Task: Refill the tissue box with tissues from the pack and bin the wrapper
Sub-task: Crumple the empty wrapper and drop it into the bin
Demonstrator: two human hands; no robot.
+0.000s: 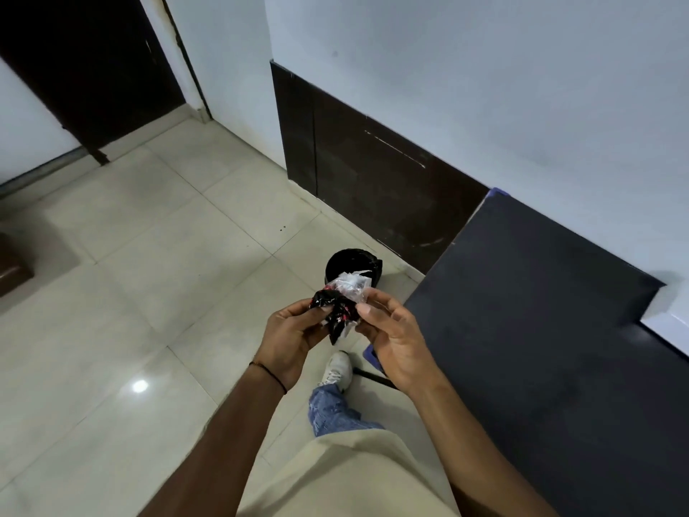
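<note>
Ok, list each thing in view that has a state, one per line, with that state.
wrapper: crumpled, held in both hands above the floor, not yet in the bin.
bin: upright on the floor, open-topped, black liner in it.
left hand: fingers closed on the wrapper.
right hand: fingers pinching the wrapper.
table: dark top, nothing on the part in view.
door: dark; open or shut cannot be told.

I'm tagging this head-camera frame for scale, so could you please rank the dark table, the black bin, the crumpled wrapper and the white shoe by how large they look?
1. Dark table, by far the largest.
2. Black bin, though it is partly hidden behind the wrapper.
3. Crumpled wrapper, held by both hands nearer the camera, so its ranking against the bin is unsure.
4. White shoe, smallest and partly covered by the jeans.
</note>
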